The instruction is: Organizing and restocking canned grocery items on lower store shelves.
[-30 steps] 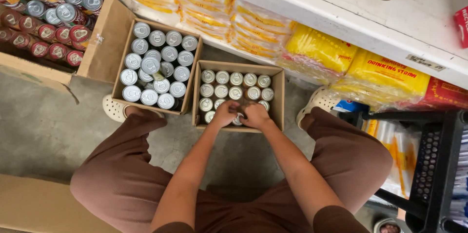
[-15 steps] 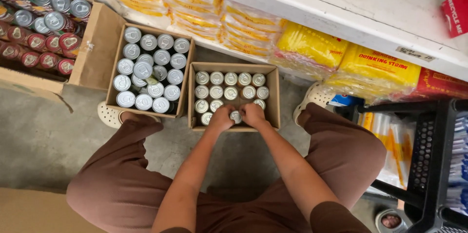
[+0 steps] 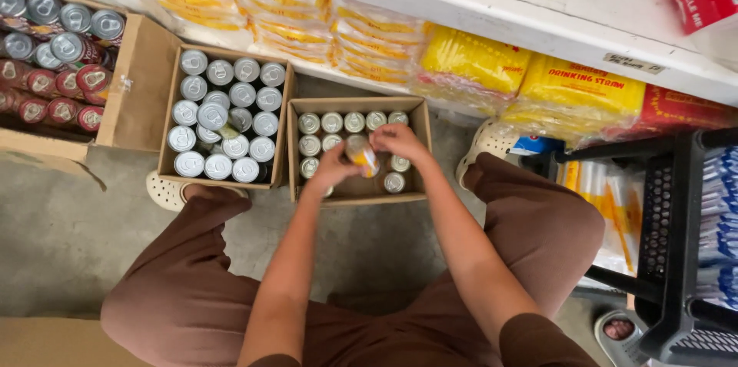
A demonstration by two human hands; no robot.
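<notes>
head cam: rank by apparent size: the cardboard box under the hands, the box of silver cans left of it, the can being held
1. Box of silver cans, largest, though only slightly.
2. Cardboard box under the hands, close in size; partly covered by the arms.
3. Yellow-labelled can, between left hand and right hand, by far smallest.

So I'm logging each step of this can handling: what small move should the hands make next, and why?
Probably lift the yellow can straight up, clear of the small cardboard box. Both the left hand and the right hand grip it, tilted, just above the remaining silver-topped cans, so rising first should avoid knocking them.
</notes>
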